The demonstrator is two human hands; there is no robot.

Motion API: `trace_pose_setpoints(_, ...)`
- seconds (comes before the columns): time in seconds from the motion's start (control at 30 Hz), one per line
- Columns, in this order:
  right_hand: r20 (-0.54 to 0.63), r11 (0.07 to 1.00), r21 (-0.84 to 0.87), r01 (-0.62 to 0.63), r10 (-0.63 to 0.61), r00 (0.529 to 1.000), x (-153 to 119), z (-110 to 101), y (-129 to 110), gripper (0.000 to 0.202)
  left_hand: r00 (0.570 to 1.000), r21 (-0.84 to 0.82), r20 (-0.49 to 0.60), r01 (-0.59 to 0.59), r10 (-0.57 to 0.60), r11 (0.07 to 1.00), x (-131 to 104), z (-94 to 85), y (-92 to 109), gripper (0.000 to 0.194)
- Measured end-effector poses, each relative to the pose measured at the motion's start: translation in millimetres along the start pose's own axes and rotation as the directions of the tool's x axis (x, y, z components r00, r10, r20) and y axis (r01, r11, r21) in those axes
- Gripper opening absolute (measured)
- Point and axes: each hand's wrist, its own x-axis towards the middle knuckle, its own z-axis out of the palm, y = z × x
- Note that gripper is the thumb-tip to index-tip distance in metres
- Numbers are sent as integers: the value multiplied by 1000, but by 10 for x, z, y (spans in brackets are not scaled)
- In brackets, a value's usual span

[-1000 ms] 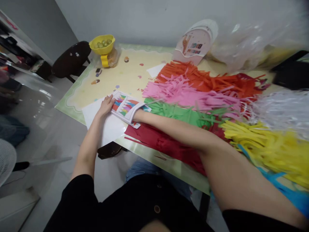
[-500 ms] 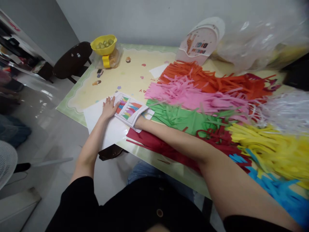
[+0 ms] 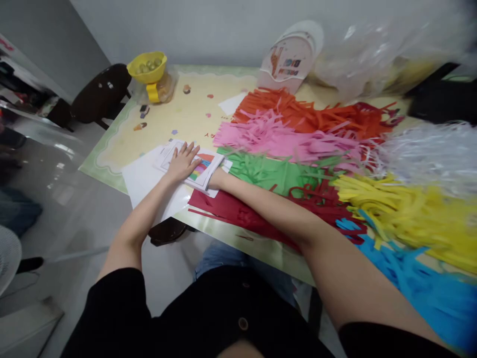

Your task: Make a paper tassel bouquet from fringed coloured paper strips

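Observation:
My left hand (image 3: 183, 162) lies flat with its fingers spread on a white paper printed with colourful patterns (image 3: 203, 166). At the paper's right end, my right hand (image 3: 217, 178) is mostly covered by a raised, folded-over edge, so its fingers are hidden. Larger white sheets (image 3: 143, 181) lie under the printed paper and to its left. Just right of the hands, green fringed strips (image 3: 268, 171) and dark red strips (image 3: 238, 213) spread over the table.
Pink (image 3: 276, 139), orange (image 3: 298, 114), yellow (image 3: 402, 214), blue (image 3: 417, 283) and white strips (image 3: 436, 154) cover the table's right side. A yellow bowl (image 3: 147, 68) of round green items stands at the back left, a pink-white holder (image 3: 285, 62) against the wall. A dark stool (image 3: 99, 94) stands beyond.
My left hand has moved right, from the printed paper's left edge onto its middle. The paper's raised right part now lies flatter. The camera view has shifted slightly.

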Motion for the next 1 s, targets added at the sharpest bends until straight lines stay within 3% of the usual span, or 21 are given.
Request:
trace_pose_setpoints(0.17, 102, 996, -72, -51, 58, 993, -284, -163, -22, 40, 999, 88, -31, -14, 17, 996, -50, 94, 9, 72)
trace_pose_setpoints(0.3, 159, 995, -58, -76, 84, 984, -659, -553, 32, 36, 1000, 150, -11, -9, 11, 989, -50, 68, 39, 78)
trace_pose_setpoints(0.37, 148, 990, -42, -136, 141, 979, -834, -817, 111, 36, 994, 119, 109, -27, 14, 993, 14, -66, -11, 85)
trace_pose_setpoints(0.47, 22, 931, -61, -360, 362, 932, -1049, -1118, 268, 48, 949, 50, 301, -114, 94, 992, 214, -369, -169, 102)
trace_pose_setpoints(0.53, -20, 889, -60, -453, 453, 891, -1144, -1172, 343, 48, 932, 90, 348, -142, 103, 986, 387, -544, -260, 112)
trace_pose_setpoints(0.63, 12, 882, -52, -468, 470, 883, -1190, -1057, 370, 40, 926, 204, 372, -144, 59, 968, 627, -675, -291, 118)
trace_pose_setpoints(0.73, -21, 859, -49, -509, 508, 861, -1154, -929, 361, 25, 941, 187, 338, -86, 18, 979, 774, -707, -288, 112)
trace_pose_setpoints(0.8, -84, 831, -28, -556, 553, 829, -1120, -934, 374, 27, 945, 122, 328, -25, -16, 992, 802, -735, -330, 101)
trace_pose_setpoints(1.0, -168, 742, 88, -665, 669, 724, -1112, -1236, 442, 30, 911, -56, 409, 78, -48, 995, 587, -852, -515, 64)
